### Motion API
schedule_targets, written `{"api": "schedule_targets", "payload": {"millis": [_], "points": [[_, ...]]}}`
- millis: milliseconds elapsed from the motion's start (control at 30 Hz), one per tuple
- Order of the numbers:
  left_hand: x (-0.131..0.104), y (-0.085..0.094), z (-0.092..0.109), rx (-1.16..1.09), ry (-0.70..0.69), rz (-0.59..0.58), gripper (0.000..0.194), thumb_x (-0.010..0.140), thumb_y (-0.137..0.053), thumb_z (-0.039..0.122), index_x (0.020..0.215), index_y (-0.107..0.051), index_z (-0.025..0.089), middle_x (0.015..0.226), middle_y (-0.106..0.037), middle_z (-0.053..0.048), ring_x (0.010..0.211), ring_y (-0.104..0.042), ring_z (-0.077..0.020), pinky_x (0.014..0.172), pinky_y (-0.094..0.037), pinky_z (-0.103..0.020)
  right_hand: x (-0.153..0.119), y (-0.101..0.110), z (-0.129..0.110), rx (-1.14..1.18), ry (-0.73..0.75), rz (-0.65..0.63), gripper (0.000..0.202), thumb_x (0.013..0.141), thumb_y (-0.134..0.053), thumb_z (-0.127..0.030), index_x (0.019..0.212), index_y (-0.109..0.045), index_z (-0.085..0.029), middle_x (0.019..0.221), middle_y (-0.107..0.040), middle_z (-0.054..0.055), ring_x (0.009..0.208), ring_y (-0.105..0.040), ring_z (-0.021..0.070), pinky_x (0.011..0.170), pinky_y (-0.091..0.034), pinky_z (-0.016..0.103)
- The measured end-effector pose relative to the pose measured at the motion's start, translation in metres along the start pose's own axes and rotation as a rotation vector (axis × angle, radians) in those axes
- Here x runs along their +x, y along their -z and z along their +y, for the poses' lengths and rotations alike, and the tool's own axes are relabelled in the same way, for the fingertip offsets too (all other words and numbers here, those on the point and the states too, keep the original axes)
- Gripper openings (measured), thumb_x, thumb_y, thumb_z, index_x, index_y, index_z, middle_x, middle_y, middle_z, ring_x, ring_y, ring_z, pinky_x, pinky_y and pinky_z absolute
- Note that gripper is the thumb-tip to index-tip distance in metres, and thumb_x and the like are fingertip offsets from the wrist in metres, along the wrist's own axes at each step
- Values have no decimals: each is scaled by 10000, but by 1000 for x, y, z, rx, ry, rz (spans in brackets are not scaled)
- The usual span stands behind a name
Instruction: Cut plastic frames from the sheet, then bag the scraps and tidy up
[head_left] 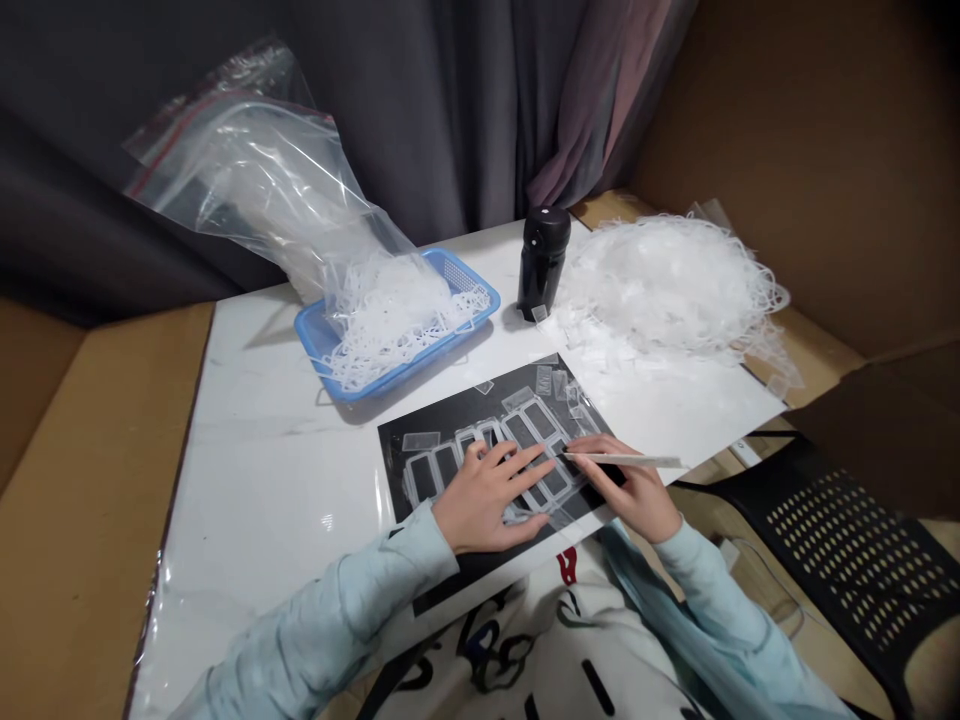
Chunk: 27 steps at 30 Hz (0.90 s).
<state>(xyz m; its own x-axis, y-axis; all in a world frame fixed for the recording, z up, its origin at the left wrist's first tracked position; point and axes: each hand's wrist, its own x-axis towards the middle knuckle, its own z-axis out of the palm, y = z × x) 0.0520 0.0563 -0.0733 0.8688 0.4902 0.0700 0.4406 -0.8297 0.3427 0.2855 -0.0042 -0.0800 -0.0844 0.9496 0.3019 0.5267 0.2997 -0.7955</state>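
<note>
Hands busy over a black sheet point(442, 588) at the near side of the desk point(262, 440), where a bunch of clear plastic frames point(434, 472) is lying in rows. Left hand point(495, 500) is resting palm-down across the frames, grip spread wide and not pinching anything. Right hand point(636, 492) is pinching a thin white stick point(649, 461) between thumb and fingers, its tip pointing left at the frames' right end. Some small clear pieces point(559, 385) are sitting on the sheet's far right part. Farther back, a blue basket point(375, 388) full of white loops is sitting left, a black bottle point(541, 275) is standing upright mid-desk, and a big white tangled pile point(671, 285) is taking up the far right.
</note>
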Motion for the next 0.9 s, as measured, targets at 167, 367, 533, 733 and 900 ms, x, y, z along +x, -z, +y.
{"api": "schedule_targets", "payload": {"millis": [167, 367, 533, 733, 900], "points": [[0, 0, 0, 15, -4, 0, 608, 907, -502, 549, 1460, -451, 302, 1497, -476, -21, 1206, -473, -309, 943, -334, -471, -1, -1, -2, -18, 2, -2, 147, 979, -510, -214, 1023, -649, -225, 1001, -702, 79, 999, -664, 231, 906, -549, 411], [0, -1, 0, 6, -1, -2, 588, 915, -483, 555, 1443, -475, 297, 1495, -479, -31, 1212, -467, -316, 952, -319, -475, -6, -5, -3, -69, 78, -13, 183, 962, -518, -137, 1097, -601, -229, 1061, -678, 97, 1054, -633, 230, 921, -543, 423], [0, -1, 0, 5, 2, -8, 603, 916, -485, 558, 1462, -450, 304, 1499, -472, -30, 1217, -469, -323, 945, -335, -470, -8, -8, -7, -58, 36, 43, 175, 970, -512, -158, 1092, -613, -232, 1075, -688, 97, 1060, -641, 239, 913, -544, 426], [0, -1, 0, 2, 1, -4, 617, 907, -501, 552, 1470, -438, 309, 1495, -476, -29, 1210, -467, -317, 940, -347, -466, -8, -10, -6, -72, -13, 67, 130, 974, -520, -190, 1032, -629, -228, 1044, -694, 89, 1018, -655, 235, 907, -541, 420], [0, 0, 0, -3, 4, -2, 605, 904, -511, 545, 1458, -451, 310, 1490, -483, -33, 1201, -471, -318, 934, -340, -464, -7, -12, -6, -55, -24, 94, 106, 969, -531, -186, 995, -627, -221, 1037, -687, 89, 1009, -655, 226, 912, -536, 413]]}}
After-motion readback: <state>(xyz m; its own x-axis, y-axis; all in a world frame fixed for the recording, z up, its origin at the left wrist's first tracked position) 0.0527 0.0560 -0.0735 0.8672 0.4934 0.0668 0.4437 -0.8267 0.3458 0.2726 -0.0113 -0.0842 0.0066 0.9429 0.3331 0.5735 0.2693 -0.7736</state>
